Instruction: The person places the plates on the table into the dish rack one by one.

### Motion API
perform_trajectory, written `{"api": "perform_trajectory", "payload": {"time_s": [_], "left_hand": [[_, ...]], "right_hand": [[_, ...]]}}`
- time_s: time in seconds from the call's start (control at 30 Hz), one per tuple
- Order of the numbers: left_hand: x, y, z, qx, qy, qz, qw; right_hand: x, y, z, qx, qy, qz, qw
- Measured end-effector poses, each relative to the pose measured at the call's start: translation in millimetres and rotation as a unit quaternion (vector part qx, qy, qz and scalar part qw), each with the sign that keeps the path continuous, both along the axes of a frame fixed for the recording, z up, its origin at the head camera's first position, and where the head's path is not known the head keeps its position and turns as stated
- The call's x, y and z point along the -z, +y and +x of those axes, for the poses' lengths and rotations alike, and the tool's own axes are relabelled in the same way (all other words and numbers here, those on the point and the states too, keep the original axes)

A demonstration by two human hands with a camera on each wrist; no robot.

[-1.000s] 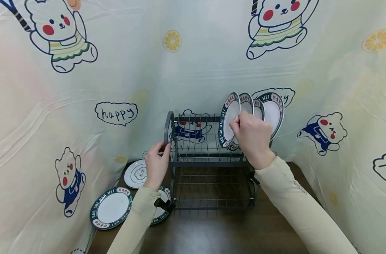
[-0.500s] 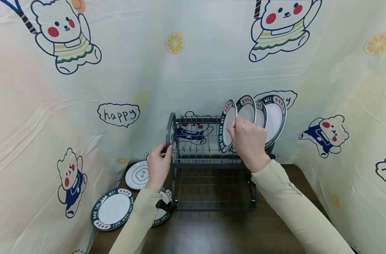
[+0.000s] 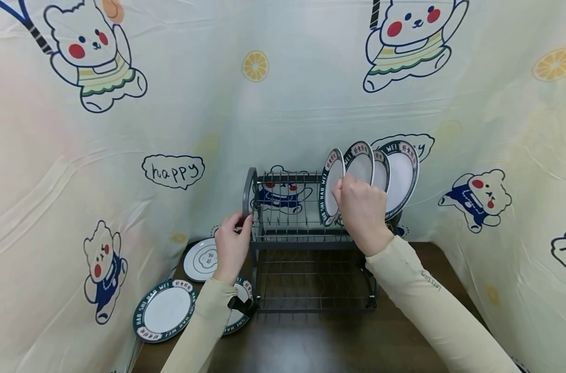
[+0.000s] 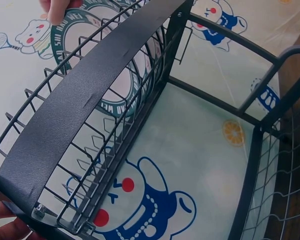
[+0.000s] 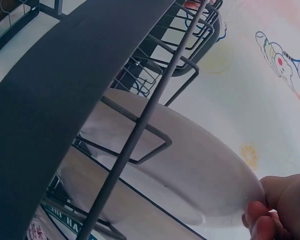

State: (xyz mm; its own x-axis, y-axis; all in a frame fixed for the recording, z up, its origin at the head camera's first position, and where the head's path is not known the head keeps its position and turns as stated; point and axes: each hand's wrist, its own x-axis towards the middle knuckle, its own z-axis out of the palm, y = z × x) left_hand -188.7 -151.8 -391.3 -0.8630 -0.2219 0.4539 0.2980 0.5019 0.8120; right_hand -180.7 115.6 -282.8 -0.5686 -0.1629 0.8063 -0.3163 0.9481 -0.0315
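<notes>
In the head view a two-tier dark metal dish rack (image 3: 306,245) stands at the middle. My right hand (image 3: 364,212) pinches the rim of a white plate with a green lettered border (image 3: 330,191), upright in the top tier. From the right wrist its white back (image 5: 190,150) shows behind the rack wires, thumb and fingertips at the edge. Close on its right stand several similar plates (image 3: 404,173), partly hidden by that hand. My left hand (image 3: 231,246) holds the rack's left side frame, its fingers seen at the lower left corner in the left wrist view.
Left of the rack lie a green-bordered plate (image 3: 166,311), a white plate with a line drawing (image 3: 201,260) and another bordered plate (image 3: 236,324), half hidden by the left sleeve. The brown table (image 3: 334,342) extends in front; a printed cloth (image 3: 283,114) hangs behind and at both sides.
My right hand has lowered the leftmost plate into the top tier and shifted slightly left; the plate now appears narrower. The left hand keeps its grip on the frame.
</notes>
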Motion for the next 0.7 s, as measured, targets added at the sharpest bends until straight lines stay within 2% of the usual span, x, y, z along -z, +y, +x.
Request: {"api": "perform_trajectory", "payload": {"time_s": [0.33, 0.7], "left_hand": [[0.7, 0.0, -0.7, -0.003, 0.003, -0.002, 1.0000], [0.0, 0.2, 0.2, -0.002, -0.001, 0.000, 1.0000]], "right_hand": [[-6.4, 1.9, 7.6, 0.013, -0.079, -0.003, 0.997], [-14.9, 3.3, 13.9, 0.028, -0.181, -0.019, 0.983]]}}
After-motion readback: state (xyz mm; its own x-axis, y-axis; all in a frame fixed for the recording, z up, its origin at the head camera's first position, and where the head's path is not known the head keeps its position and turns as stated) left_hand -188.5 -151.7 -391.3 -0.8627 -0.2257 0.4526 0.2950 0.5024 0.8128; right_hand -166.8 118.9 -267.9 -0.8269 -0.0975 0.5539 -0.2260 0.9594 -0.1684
